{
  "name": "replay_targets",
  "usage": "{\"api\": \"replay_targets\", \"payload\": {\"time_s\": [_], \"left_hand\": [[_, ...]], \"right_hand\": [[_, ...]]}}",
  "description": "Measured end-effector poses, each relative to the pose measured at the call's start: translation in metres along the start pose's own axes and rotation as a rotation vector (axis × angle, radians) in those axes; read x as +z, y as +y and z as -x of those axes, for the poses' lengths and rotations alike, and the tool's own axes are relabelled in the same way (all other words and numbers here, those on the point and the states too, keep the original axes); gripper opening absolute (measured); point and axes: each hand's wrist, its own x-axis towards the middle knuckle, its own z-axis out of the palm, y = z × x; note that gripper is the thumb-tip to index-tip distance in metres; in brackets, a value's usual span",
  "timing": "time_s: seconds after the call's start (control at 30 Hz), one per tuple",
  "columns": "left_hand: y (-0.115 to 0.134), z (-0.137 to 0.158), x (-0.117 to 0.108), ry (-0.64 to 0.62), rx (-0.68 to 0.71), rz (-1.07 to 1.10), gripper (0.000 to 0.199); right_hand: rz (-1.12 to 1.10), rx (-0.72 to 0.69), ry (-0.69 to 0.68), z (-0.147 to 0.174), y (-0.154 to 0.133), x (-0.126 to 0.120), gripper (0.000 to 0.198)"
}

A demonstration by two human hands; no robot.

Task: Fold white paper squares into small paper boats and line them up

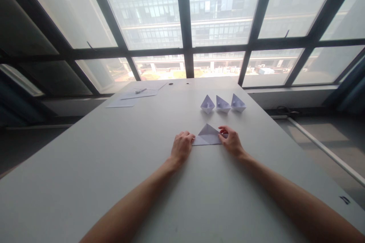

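Observation:
A sheet of folded white paper (207, 136) lies on the white table, its upper part a triangle and its lower part a straight band. My left hand (182, 145) grips the band's left end, with fingers curled in. At the other end my right hand (230, 139) pinches the paper's right side between thumb and fingers. Beyond my hands stand three folded paper boats in a row: a left one (207, 104), a middle one (222, 104) and a right one (238, 103).
Several flat paper sheets (121, 102) lie at the far left of the table (85, 167), with a small white object (140, 91) on them. Two dark round holes (170, 84) are near the far edge. Tall windows rise behind. A dark mark (345, 199) shows at the right edge.

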Motion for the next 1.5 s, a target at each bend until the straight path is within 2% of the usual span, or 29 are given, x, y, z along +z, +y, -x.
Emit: {"api": "replay_targets", "payload": {"time_s": [0.1, 0.2, 0.27, 0.37, 0.43, 0.5, 0.6, 0.73, 0.87, 1.17, 1.27, 1.5], "left_hand": [[-0.005, -0.002, 0.001, 0.101, -0.030, 0.110, 0.032], [-0.003, -0.002, 0.003, 0.207, 0.034, 0.238, 0.043], [0.004, 0.001, 0.006, 0.148, 0.135, 0.277, 0.045], [0.015, 0.008, 0.014, -0.090, 0.284, 0.216, 0.044], [0.019, 0.011, 0.019, -0.212, 0.312, 0.120, 0.053], [0.018, 0.012, 0.022, -0.260, 0.281, 0.043, 0.059], [0.014, 0.011, 0.021, -0.258, 0.222, -0.016, 0.061], [0.013, 0.010, 0.021, -0.272, 0.203, -0.055, 0.061], [0.014, 0.010, 0.022, -0.281, 0.201, -0.070, 0.060], [0.014, 0.011, 0.023, -0.269, 0.183, -0.035, 0.055], [0.014, 0.011, 0.023, -0.265, 0.183, -0.041, 0.056], [0.015, 0.012, 0.022, -0.263, 0.187, -0.042, 0.055]], "right_hand": [[-0.001, 0.007, -0.009, 0.000, 0.000, 0.000, 0.029], [-0.008, 0.012, -0.017, 0.000, 0.001, 0.001, 0.029], [-0.006, 0.009, -0.021, 0.000, 0.001, 0.002, 0.029], [0.010, -0.006, -0.025, 0.000, 0.002, 0.003, 0.029], [0.033, -0.022, -0.033, 0.000, 0.002, 0.003, 0.030], [0.085, -0.050, -0.023, 0.000, 0.002, 0.003, 0.032], [0.197, -0.070, 0.033, 0.000, 0.002, 0.002, 0.030], [0.337, 0.048, 0.090, 0.000, 0.000, 0.000, 0.023], [0.418, 0.119, 0.042, 0.001, -0.004, -0.002, 0.012], [0.450, 0.089, 0.017, 0.002, -0.001, 0.000, 0.009], [0.429, 0.057, 0.026, 0.003, 0.000, 0.001, 0.008], [0.158, -0.073, 0.013, 0.003, -0.007, -0.001, 0.008]]}}
